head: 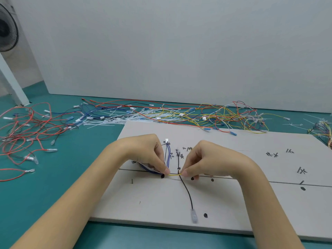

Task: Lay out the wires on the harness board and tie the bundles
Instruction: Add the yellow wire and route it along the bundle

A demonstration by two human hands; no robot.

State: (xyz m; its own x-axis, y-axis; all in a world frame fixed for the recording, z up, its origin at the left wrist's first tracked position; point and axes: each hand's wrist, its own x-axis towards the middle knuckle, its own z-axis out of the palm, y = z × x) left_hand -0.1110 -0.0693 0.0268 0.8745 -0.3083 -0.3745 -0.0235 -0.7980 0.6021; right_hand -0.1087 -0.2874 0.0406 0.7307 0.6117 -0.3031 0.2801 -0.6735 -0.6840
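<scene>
Table (45,194): teal, with loose wires (161,114) heaped along its far side.
Harness board (233,203): pale, marked, flat before you.
Your left hand (149,153): pinched one end of a short yellow wire (174,174), blue wires (168,155) beside it.
Your right hand (203,159): pinched the other end.
Black wire (186,191): crossed under the yellow one, on the board.
</scene>
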